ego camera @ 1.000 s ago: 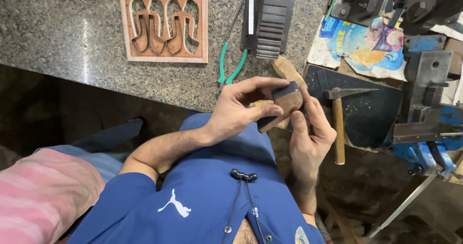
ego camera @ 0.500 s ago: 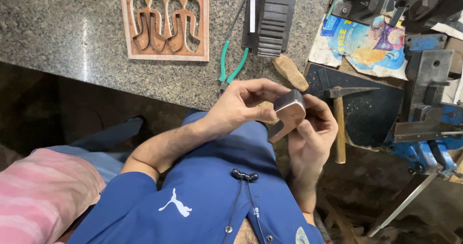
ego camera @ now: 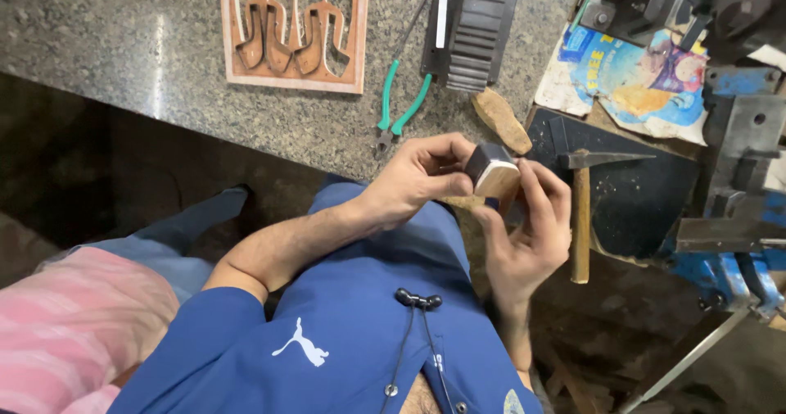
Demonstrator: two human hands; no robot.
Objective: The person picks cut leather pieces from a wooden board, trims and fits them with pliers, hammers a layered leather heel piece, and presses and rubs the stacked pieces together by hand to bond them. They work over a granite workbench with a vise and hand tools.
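Holding a small wooden block (ego camera: 494, 173) with a dark band wrapped over its top, both hands meet in front of the person's chest, just off the edge of the granite table (ego camera: 123, 29). The left hand (ego camera: 419, 176) has its grip clamped on the block's left side, thumb beneath and fingers curled over the dark band. The right hand (ego camera: 528, 230) has its grip closed on the block from the right and below, fingers pressing its pale face. On the table lie a carved wooden mould (ego camera: 293, 27), green-handled pliers (ego camera: 399, 107), a dark ridged metal bar (ego camera: 475, 25) and a rough wood scrap (ego camera: 501, 119). A hammer (ego camera: 581, 209) rests on a dark metal plate (ego camera: 647, 193), near the right hand.
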